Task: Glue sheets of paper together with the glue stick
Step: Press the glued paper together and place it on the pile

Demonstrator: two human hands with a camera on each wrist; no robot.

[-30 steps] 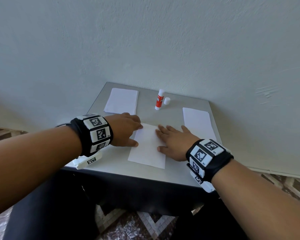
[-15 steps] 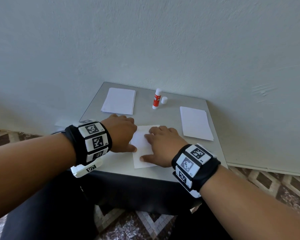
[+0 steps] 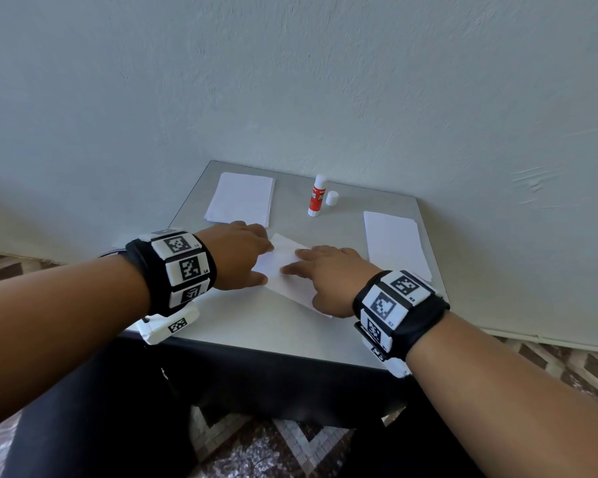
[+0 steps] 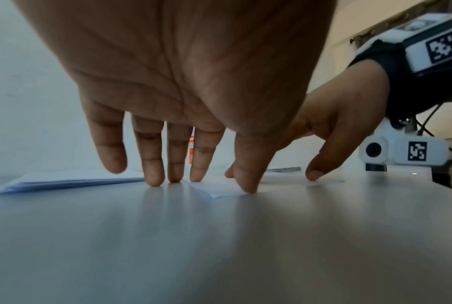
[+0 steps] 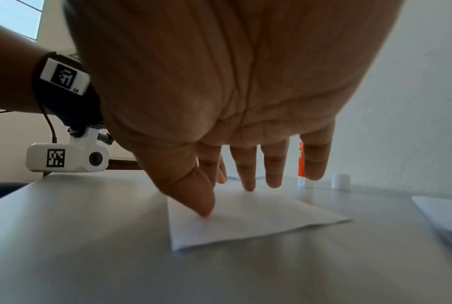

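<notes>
Under both hands, left hand (image 3: 237, 255) and right hand (image 3: 328, 277), lies the paper sheet (image 3: 283, 270).

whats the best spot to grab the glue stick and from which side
Grip the glue stick round its red middle, hand coming from the front and slightly above. It stands upright near the back of the table, its cap off and standing close on its right, the wall just behind. A side pinch on the barrel should keep fingers off the exposed top and clear of the cap.
</notes>
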